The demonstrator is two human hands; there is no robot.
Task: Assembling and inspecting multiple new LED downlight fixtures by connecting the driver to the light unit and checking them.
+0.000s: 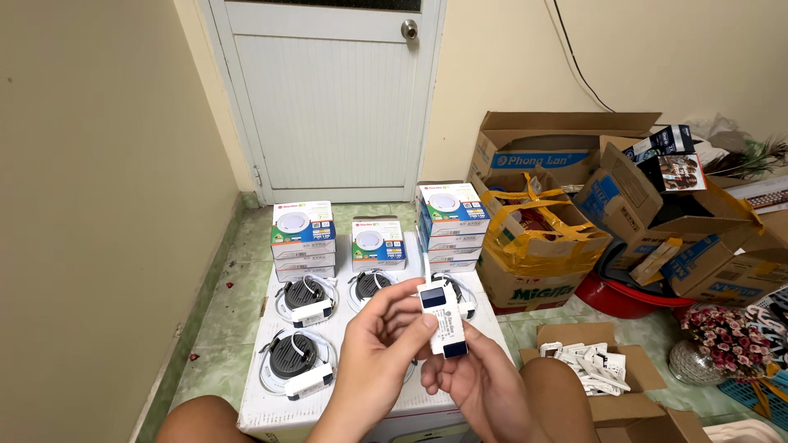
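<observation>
Both hands up in front of the chest, closed on one small white driver box [441, 318] with dark blue end caps, held roughly upright, slightly tilted. Left hand [379, 344] pinching the box's left edge between thumb and fingers; right hand [474, 384] cupping it from below and behind, fingers curled under the lower cap. Box in the air, above the near right part of a white carton [271, 406] serving as counter. On that carton: three round recessed downlights lying face down, black heat sinks up, each with a white driver and wires — one at back left [305, 297], one at front left [294, 358], one at back middle [369, 287]; a fourth [460, 291] mostly hidden behind the held box. Behind them three stacks of retail lamp boxes: left stack [303, 239], shorter middle stack [378, 244], taller right stack [451, 226]. Farther right on the floor, open cardboard boxes, one wrapped in yellow tape [538, 246], touching a red basin [628, 297]. Near the right knee, a small open carton [593, 369] full of white parts. White door [328, 98] in the back wall; green tiled floor [213, 328] to the left.
</observation>
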